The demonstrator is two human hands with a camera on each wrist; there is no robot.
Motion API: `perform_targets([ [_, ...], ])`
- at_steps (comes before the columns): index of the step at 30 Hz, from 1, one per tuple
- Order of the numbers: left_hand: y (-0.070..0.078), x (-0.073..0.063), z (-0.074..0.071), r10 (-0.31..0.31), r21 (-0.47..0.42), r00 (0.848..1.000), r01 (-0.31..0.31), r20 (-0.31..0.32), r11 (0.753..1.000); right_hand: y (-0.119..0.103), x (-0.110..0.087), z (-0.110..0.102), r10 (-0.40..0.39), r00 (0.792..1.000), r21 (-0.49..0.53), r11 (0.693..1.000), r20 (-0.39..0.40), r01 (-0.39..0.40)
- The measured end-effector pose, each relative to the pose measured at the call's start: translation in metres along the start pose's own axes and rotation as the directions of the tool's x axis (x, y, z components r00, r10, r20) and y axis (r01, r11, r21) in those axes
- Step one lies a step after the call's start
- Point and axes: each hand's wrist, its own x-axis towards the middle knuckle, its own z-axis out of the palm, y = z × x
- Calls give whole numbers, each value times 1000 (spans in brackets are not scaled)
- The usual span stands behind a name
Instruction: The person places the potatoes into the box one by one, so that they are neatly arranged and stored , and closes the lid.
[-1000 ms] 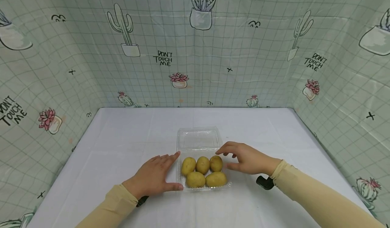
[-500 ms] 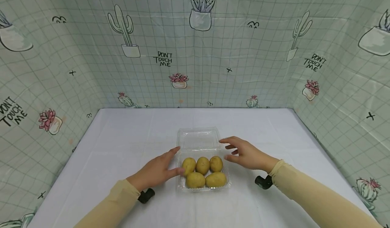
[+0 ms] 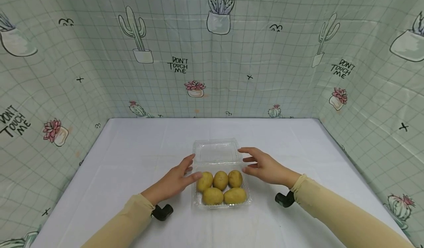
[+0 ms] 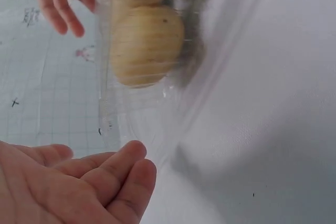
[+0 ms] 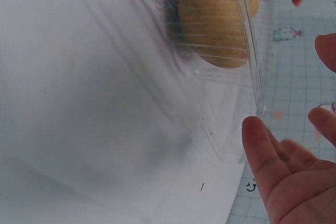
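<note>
A clear plastic clamshell container (image 3: 218, 206) stands on the table with its lid (image 3: 216, 150) folded back away from me. Inside its base lie several yellow potatoes (image 3: 213, 196) in two rows. My left hand (image 3: 172, 181) is at the container's left side, thumb over the left back potato in the head view, other fingers extended toward the lid's hinge. My right hand (image 3: 266, 168) is at the right side, index fingertip close to the lid's right edge, fingers slightly bent. In the right wrist view, fingertips (image 5: 253, 129) are right below a container corner. Neither hand grips anything.
A white cloth covers the table (image 3: 142, 137). Grid-patterned curtains (image 3: 232, 56) with cactus prints hang behind it and along both sides. A black wrist camera (image 3: 162, 212) sits under the left wrist, another (image 3: 285, 199) under the right.
My left hand has moved forward along the container's left side, from near its front corner toward the lid. My right hand has shifted slightly forward, off the right back potato toward the lid's edge.
</note>
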Motion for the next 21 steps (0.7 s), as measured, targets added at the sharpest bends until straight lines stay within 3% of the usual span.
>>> perform_targets([
  [5,3,1,-3,-5,-125,1000,4,-4,992,-3,-1,0,63,998,30,998,-6,-63],
  [9,4,-1,-4,4,-155,1000,-5,-3,988,-7,-1,-1,96,995,45,994,-7,-96],
  [17,4,-2,-5,56,-216,998,-64,-43,974,-11,-1,-1,77,996,38,996,-44,-76],
  [21,6,-2,-5,40,-227,997,-52,-59,972,-10,-1,0,74,996,34,997,-52,-72],
])
